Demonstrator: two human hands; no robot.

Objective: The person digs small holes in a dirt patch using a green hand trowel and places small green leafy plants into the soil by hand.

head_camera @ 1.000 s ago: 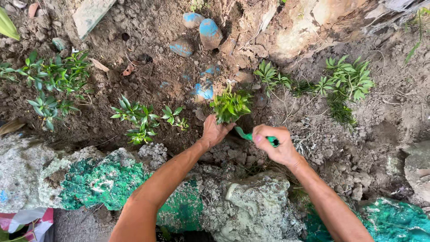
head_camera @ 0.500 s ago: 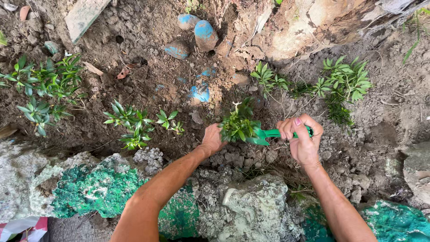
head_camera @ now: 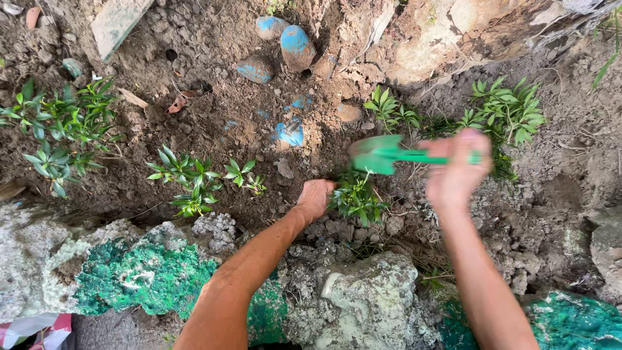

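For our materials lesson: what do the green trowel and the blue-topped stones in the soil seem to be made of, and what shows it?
Green trowel: probably plastic, judging by its uniform bright green colour with no metallic shine; motion blur hides its finish. Blue-topped stones: apparently rock or concrete, with blue paint worn in patches to a dull brownish surface.

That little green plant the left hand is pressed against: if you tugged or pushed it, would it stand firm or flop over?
The small green plant would probably flop: its stems look thin and soft, with leaves spreading loosely. It likely weighs very little. The soil around it looks crumbly and loose, so a tug might lift it out; the left hand rests at its base.
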